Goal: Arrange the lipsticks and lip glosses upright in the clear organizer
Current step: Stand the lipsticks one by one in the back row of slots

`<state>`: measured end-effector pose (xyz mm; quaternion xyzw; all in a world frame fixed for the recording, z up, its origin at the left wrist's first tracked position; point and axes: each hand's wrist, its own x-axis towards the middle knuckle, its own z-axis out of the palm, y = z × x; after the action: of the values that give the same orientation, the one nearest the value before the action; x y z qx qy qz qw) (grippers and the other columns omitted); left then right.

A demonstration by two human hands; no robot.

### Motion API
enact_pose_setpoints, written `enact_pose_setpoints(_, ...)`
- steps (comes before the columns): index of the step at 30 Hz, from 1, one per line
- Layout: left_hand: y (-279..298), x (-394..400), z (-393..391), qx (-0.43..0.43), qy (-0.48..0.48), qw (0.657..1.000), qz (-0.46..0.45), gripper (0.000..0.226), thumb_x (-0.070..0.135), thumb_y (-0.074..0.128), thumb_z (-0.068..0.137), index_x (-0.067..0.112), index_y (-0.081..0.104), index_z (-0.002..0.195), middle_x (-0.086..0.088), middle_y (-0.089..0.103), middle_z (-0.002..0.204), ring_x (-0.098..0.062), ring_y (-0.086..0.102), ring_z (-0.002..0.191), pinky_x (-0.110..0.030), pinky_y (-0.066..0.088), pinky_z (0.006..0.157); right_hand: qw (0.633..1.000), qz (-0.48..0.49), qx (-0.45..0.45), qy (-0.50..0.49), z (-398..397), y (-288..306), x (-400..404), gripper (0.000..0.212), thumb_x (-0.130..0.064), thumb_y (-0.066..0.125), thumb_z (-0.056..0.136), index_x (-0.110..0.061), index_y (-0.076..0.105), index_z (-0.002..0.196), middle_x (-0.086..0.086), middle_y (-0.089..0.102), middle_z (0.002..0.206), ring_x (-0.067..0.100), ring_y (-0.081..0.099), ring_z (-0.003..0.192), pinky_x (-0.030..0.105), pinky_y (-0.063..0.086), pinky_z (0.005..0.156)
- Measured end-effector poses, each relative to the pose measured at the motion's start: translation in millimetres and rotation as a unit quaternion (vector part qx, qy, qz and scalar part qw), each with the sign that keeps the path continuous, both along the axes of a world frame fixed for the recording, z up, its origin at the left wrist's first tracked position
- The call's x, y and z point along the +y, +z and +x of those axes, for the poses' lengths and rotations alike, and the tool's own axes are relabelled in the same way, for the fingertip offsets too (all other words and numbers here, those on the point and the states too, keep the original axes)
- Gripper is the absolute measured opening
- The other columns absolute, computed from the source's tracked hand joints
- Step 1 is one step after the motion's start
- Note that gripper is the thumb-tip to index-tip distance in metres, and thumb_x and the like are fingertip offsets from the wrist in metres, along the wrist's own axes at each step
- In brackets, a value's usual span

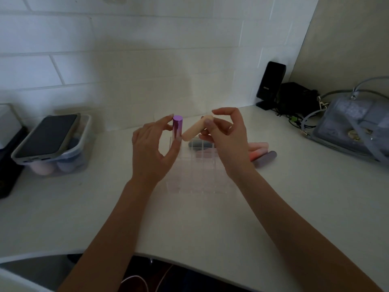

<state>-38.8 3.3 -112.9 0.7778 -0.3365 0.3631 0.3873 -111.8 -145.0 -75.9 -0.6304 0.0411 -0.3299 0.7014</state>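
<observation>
Over the far edge of the clear organizer [195, 165] on the white desk [189, 224], the left hand [150, 152] pinched an upright purple lipstick [177, 127] between finger and thumb, seemingly in a far-left cell, while the right hand [226, 135] gripped a tilted peach tube [196, 128], and more tubes [261, 151] lay right.
</observation>
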Motion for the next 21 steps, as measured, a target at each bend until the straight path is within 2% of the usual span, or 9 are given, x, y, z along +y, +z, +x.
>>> enact_pose_setpoints(5,2,-3,-3,0.052,-0.042,0.998,-0.021,0.05,0.026,0.061,0.076,0.011,0.05,0.122,0.001,0.065,0.101,-0.017,0.064,0.091,-0.046,0.047,0.087,0.981,-0.183,0.003,-0.063,5,-4,6,0.013,-0.007,0.067,0.085,-0.002,0.055,0.086,-0.003,0.064,0.077,0.015,0.065,0.072,0.028,0.059,0.065)
enact_pose_setpoints(6,1,-4,-2,0.073,-0.057,0.996,-0.021,0.052,0.03,0.061,0.076,0.012,0.048,0.123,0.003,0.065,0.099,-0.014,0.064,0.09,-0.042,0.049,0.086,0.978,-0.202,0.01,-0.055,7,-5,7,0.013,-0.007,0.067,0.085,-0.002,0.055,0.084,-0.008,0.063,0.075,0.012,0.064,0.071,0.027,0.057,0.065)
enact_pose_setpoints(9,-1,-6,-2,0.178,-0.098,0.979,-0.034,0.049,0.04,0.063,0.077,0.018,0.051,0.119,0.014,0.063,0.094,0.003,0.059,0.086,-0.01,0.042,0.079,0.966,-0.253,0.031,-0.036,13,-5,6,0.01,-0.012,0.066,0.087,-0.006,0.058,0.084,-0.015,0.064,0.079,0.007,0.063,0.073,0.021,0.051,0.067)
enact_pose_setpoints(11,0,-9,-2,0.275,-0.142,0.95,-0.042,0.03,0.042,0.066,0.076,0.026,0.059,0.101,0.018,0.063,0.086,0.008,0.057,0.078,-0.007,0.039,0.073,0.963,-0.263,0.055,-0.014,17,-6,4,0.007,-0.014,0.065,0.088,-0.009,0.061,0.086,-0.013,0.067,0.083,0.0,0.064,0.076,0.017,0.05,0.07)
enact_pose_setpoints(13,1,-11,0,0.35,-0.187,0.916,-0.062,0.013,0.036,0.071,0.076,0.031,0.065,0.086,0.011,0.067,0.078,0.001,0.061,0.073,-0.018,0.046,0.072,0.96,-0.269,0.08,0.004,16,-10,3,0.005,-0.016,0.065,0.089,-0.011,0.062,0.09,-0.009,0.07,0.087,-0.006,0.064,0.079,0.013,0.049,0.071)
enact_pose_setpoints(15,2,-11,2,0.375,-0.206,0.9,-0.083,0.011,0.028,0.074,0.075,0.026,0.069,0.084,0.001,0.07,0.078,-0.014,0.065,0.078,-0.034,0.051,0.077,0.958,-0.271,0.088,0.016,15,-11,2,0.01,-0.017,0.064,0.089,-0.016,0.063,0.099,-0.003,0.073,0.093,-0.001,0.066,0.083,0.016,0.052,0.074)
enact_pose_setpoints(16,2,-11,4,0.381,-0.212,0.896,-0.089,0.012,0.025,0.075,0.076,0.023,0.069,0.086,-0.003,0.07,0.08,-0.018,0.065,0.079,-0.037,0.051,0.079,0.958,-0.274,0.087,0.023,15,-10,0,0.014,-0.017,0.063,0.09,-0.019,0.062,0.104,-0.002,0.073,0.096,0.002,0.067,0.087,0.018,0.053,0.076)
enact_pose_setpoints(18,1,-10,4,0.391,-0.224,0.888,-0.095,0.01,0.018,0.075,0.079,0.017,0.068,0.087,0.0,0.068,0.078,-0.013,0.064,0.076,-0.034,0.05,0.08,0.959,-0.274,0.072,0.019,13,-4,-10,0.019,-0.013,0.059,0.092,-0.022,0.062,0.108,-0.003,0.071,0.103,0.004,0.066,0.093,0.019,0.053,0.079)
enact_pose_setpoints(21,0,-10,5,0.394,-0.238,0.883,-0.092,0.006,0.015,0.07,0.083,0.013,0.066,0.087,0.009,0.065,0.072,-0.006,0.061,0.071,-0.026,0.048,0.076,0.974,-0.21,0.043,-0.066,3,10,-47,0.024,-0.005,0.05,0.095,-0.026,0.06,0.096,0.0,0.07,0.098,0.008,0.065,0.081,0.02,0.052,0.072)
